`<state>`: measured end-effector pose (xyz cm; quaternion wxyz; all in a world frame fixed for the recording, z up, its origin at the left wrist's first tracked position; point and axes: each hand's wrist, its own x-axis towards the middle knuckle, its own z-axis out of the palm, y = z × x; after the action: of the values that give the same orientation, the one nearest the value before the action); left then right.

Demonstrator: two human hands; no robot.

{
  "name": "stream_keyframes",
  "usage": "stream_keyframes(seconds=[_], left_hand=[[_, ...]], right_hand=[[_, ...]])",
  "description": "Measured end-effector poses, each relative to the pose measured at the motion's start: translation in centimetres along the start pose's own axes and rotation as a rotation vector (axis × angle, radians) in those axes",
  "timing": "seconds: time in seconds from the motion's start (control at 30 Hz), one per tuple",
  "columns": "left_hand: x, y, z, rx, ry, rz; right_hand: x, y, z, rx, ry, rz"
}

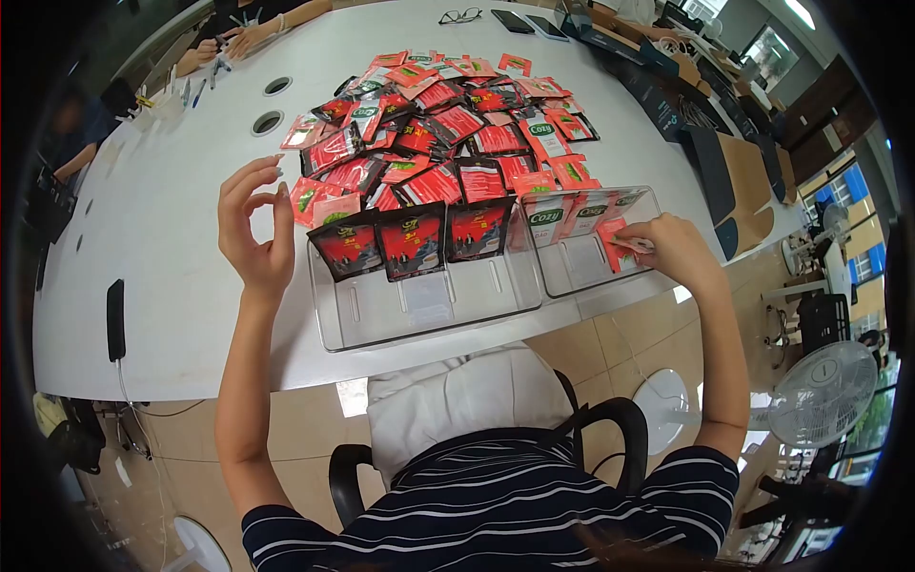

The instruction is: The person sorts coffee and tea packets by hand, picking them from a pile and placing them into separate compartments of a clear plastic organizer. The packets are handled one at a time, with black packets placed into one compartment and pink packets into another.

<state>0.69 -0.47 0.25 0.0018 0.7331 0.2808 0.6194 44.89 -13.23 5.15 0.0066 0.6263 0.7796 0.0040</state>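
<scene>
Gripping a red sachet [614, 250] between closed fingers, our right hand [672, 250] reaches into the right clear tray [572, 278]; our left hand [255, 234], loosely curved open, hovers near 3 black-and-red coffee packets [412, 244].

3 black-and-red packets [413, 240], white table [181, 315]

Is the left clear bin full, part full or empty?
The left bin is part full: three black-and-red packets stand along its far side, with no packets nearer.
</scene>
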Motion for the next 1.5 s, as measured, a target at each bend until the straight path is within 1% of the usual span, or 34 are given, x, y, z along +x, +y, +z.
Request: stream_keyframes(seconds=[0.1, 0.2, 0.3, 0.4, 0.5, 0.6, 0.7, 0.9, 1.0, 1.1, 1.2, 1.3, 1.4, 1.5], left_hand=[[0.0, 0.0, 0.0, 0.008, -0.025, 0.002], [-0.2, -0.1, 0.0, 0.009, -0.046, -0.007], [-0.2, -0.2, 0.1, 0.022, -0.056, -0.006], [-0.3, -0.3, 0.1, 0.01, -0.067, -0.014], [-0.4, -0.4, 0.2, 0.007, -0.071, -0.019], [-0.4, -0.4, 0.3, 0.008, -0.066, -0.028], [-0.6, -0.6, 0.3, 0.004, -0.078, -0.049], [-0.4, -0.7, 0.1, 0.018, -0.078, -0.049], [-0.3, -0.6, 0.1, 0.027, -0.074, -0.04], [-0.3, -0.5, 0.1, 0.01, -0.076, -0.035], [-0.1, -0.5, 0.2, 0.004, -0.048, 0.009], [-0.3, -0.5, 0.1, 0.004, -0.079, -0.008], [-0.2, -0.5, 0.0, 0.009, -0.071, -0.011], [-0.1, -0.6, 0.1, 0.002, -0.041, 0.01]], right_hand=[[0.7, 0.1, 0.0, 0.006, -0.127, 0.024], [1.3, -0.4, -0.3, -0.079, -0.183, 0.032], [1.7, -0.5, 0.1, -0.152, -0.196, -0.003], [2.4, -0.3, -0.3, -0.16, -0.295, -0.02], [2.7, -0.5, -0.4, -0.191, -0.319, -0.011], [2.6, 0.0, 0.4, -0.164, -0.284, -0.046], [2.5, -0.6, -0.3, -0.225, -0.272, -0.022], [2.1, -0.1, -1.2, -0.103, -0.189, -0.024], [2.0, 0.7, -1.0, -0.013, -0.07, -0.084], [2.1, 0.2, -1.7, -0.06, -0.074, -0.073], [2.1, 0.1, -2.0, -0.077, -0.068, -0.044], [2.3, -0.2, -2.4, -0.06, 0.033, -0.07], [2.5, -0.5, -3.0, -0.083, 0.045, -0.025], [2.8, -0.3, -2.8, -0.142, 0.106, -0.035]])
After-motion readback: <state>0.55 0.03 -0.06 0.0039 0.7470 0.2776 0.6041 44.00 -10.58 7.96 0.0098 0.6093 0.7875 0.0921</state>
